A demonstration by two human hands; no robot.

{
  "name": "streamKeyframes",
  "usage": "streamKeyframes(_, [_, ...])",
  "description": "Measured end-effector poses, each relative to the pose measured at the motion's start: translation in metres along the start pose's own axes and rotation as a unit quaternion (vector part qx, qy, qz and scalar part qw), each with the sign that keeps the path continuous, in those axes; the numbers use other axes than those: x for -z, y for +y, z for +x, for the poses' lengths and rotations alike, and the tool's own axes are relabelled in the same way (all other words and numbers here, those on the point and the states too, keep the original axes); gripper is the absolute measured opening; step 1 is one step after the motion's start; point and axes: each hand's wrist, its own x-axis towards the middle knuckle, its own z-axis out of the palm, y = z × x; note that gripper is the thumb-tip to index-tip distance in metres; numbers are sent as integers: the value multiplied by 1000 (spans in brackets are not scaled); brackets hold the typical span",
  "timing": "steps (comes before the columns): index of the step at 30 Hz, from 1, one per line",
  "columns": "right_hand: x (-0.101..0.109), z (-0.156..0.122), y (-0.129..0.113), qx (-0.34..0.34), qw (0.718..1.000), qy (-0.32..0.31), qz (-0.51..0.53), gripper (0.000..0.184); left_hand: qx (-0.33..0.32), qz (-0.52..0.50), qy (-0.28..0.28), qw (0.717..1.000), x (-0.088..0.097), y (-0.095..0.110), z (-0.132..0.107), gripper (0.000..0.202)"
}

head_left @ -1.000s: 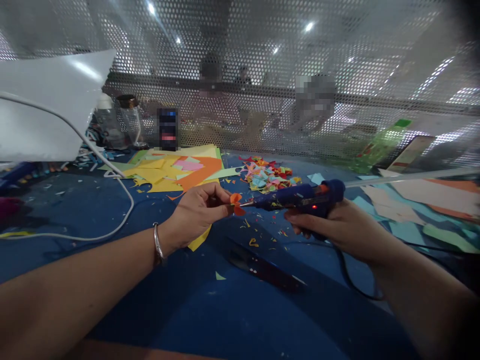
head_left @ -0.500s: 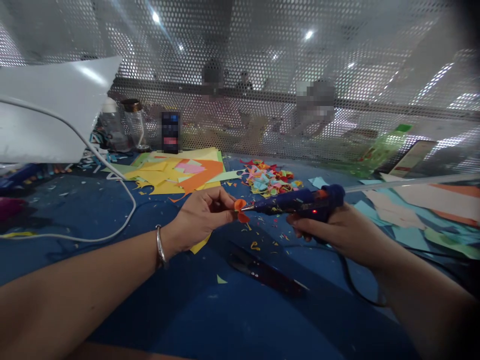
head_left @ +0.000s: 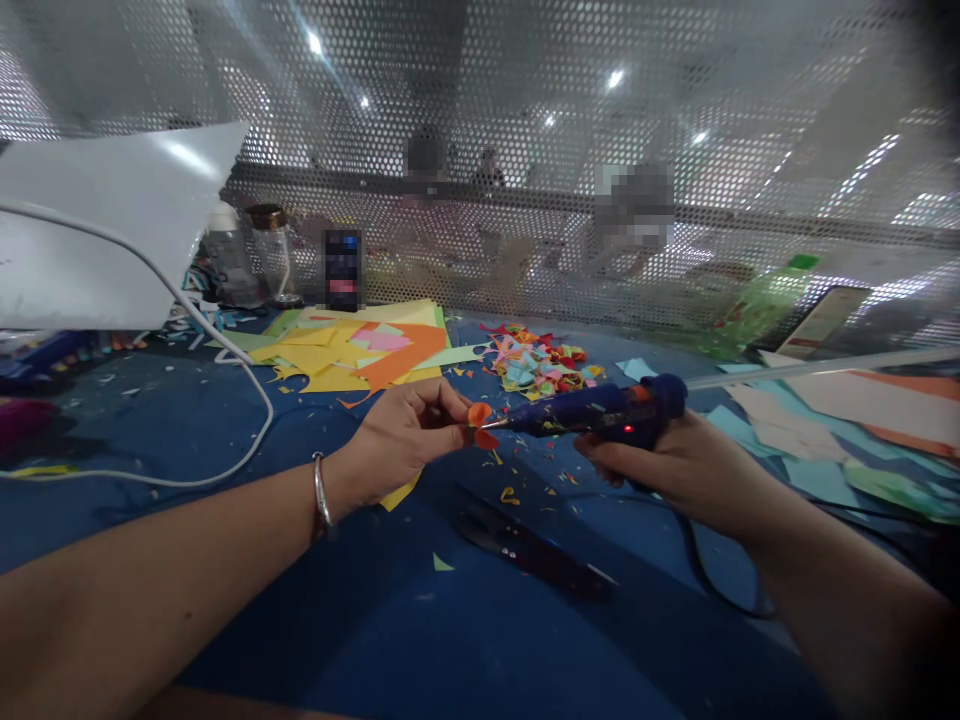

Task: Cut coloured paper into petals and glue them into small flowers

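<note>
Between its thumb and fingers, my left hand [head_left: 409, 430] pinches a small orange paper piece [head_left: 481, 412] with curled, petal-like parts. My right hand [head_left: 660, 462] is wrapped round a blue glue gun [head_left: 592, 408] with a small red light lit on its side. A clear glue stick [head_left: 810, 364] sticks out of the gun's back end. The metal nozzle points left and is at the middle of the orange paper; whether it touches cannot be made out. Below both hands, dark thread snips [head_left: 532, 548] lie on the blue table [head_left: 360, 625].
Behind my left hand lie yellow and orange paper sheets [head_left: 330, 355]. A heap of coloured paper scraps [head_left: 536, 360] sits at centre back, with more cut paper [head_left: 795, 420] at right. A white cable [head_left: 262, 400] loops at left. A perforated metal screen [head_left: 510, 230] stands behind.
Both hands, the orange paper and the glue gun keep nearly the same places. The whole view has shifted very slightly downward.
</note>
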Motion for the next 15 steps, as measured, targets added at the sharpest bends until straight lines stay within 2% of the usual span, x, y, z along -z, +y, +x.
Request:
streamKeyframes(3, [1, 0, 0, -22, 999, -26, 9, 30, -5, -9, -3, 1000, 0, 0, 0, 24])
streamKeyframes(15, [1, 0, 2, -43, 998, -35, 1, 32, -1, -15, -4, 1000, 0, -1, 0, 21])
